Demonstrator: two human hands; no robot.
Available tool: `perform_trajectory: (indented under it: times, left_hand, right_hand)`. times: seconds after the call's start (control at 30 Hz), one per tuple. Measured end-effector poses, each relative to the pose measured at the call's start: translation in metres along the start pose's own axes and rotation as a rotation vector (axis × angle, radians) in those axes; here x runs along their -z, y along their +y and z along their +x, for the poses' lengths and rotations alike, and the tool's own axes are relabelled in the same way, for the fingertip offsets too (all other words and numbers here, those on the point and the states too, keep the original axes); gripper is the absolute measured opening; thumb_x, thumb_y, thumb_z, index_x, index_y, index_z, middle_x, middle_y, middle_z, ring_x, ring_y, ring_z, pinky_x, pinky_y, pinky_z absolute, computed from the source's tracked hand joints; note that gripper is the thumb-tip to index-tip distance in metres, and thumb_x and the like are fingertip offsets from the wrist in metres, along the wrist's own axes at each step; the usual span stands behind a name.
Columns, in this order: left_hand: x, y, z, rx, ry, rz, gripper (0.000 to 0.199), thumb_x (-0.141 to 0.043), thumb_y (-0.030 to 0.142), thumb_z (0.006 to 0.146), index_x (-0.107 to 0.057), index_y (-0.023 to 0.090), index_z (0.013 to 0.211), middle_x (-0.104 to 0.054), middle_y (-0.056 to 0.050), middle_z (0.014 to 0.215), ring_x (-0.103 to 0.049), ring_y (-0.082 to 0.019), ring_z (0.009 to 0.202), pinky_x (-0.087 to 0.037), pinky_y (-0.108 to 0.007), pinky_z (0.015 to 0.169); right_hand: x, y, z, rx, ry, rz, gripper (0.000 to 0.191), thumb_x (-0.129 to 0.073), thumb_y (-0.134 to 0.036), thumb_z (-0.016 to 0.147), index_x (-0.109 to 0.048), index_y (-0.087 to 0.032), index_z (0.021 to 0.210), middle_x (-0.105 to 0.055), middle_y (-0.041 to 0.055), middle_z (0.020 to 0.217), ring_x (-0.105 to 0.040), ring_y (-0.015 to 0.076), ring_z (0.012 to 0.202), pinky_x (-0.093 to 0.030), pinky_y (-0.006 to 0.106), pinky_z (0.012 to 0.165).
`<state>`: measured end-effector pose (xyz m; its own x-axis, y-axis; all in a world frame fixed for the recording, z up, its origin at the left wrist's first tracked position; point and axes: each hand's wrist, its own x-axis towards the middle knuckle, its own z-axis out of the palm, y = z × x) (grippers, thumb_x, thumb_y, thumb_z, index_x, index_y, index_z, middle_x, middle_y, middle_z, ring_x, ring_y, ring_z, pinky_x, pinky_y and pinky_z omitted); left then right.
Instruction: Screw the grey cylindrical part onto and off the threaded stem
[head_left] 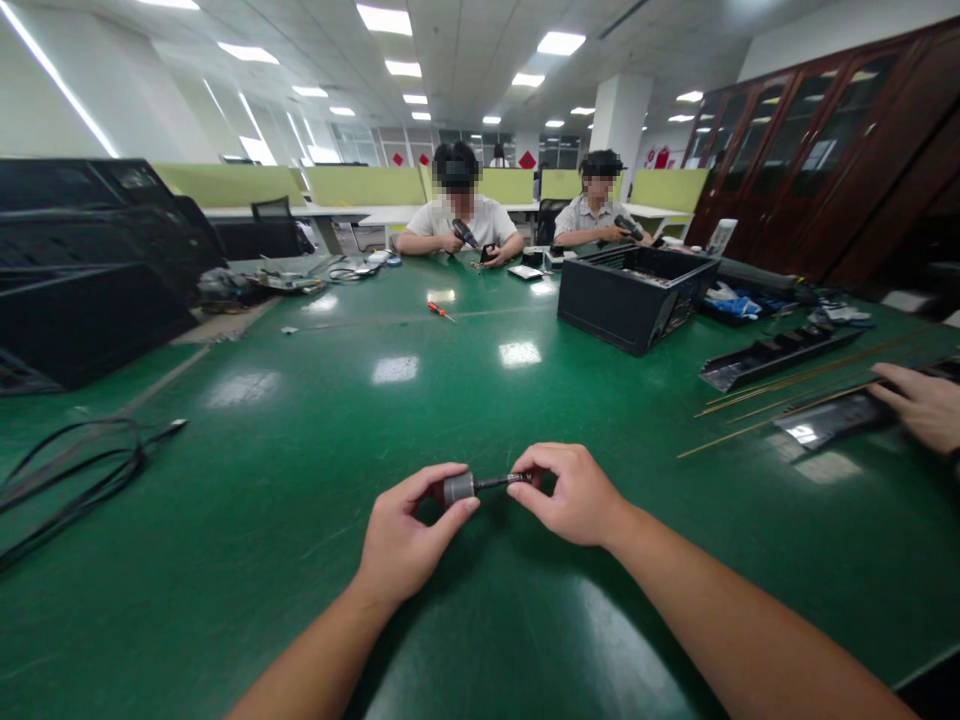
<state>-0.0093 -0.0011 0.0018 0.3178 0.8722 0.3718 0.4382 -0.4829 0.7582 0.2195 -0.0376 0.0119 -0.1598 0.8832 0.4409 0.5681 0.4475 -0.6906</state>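
Observation:
A small grey metal cylinder [459,488] with a thin dark shaft [493,482] lies roughly level between my two hands, just above or on the green tabletop [322,400]. My left hand [409,535] pinches the cylinder between thumb and fingers. On the other side, my right hand [574,495] grips the far end of the shaft with thumb and fingertips. Whether the cylinder and shaft are one piece cannot be made out.
Black cables [112,470] lie at the left. An orange screwdriver [439,310] rests farther back. A black metal case [634,300], a dark tray [772,358] and thin rods [727,436] are at the right, near another person's hand [926,405]. Two people sit opposite, holding tools.

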Motion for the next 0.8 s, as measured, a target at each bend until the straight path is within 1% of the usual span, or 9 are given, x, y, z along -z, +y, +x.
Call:
perform_trajectory:
  times: [0.43,0.8]
  left_hand:
    - [0.0009,-0.0009,0.0011,0.018,-0.006,-0.052,0.035,-0.075,0.041,0.077,-0.071,0.019,0.104,-0.075,-0.008,0.099,-0.072,-0.024,0.088,-0.057,-0.036,0.085]
    - [0.001,-0.004,0.0008,0.024,-0.009,-0.063,0.034,-0.076,0.04,0.077,-0.072,0.02,0.104,-0.075,-0.007,0.099,-0.071,-0.024,0.088,-0.056,-0.034,0.084]
  right_hand:
    - [0.0013,0.0002,0.0002,0.005,0.0,-0.004,0.004,-0.071,-0.019,0.08,-0.068,-0.019,0.082,-0.069,0.0009,0.075,-0.063,0.0152,0.068,-0.047,0.027,0.069]
    - [0.0019,0.0005,0.0005,0.004,0.003,-0.015,0.004,-0.071,-0.019,0.08,-0.067,-0.019,0.081,-0.068,0.0,0.073,-0.063,0.0148,0.067,-0.046,0.027,0.068]
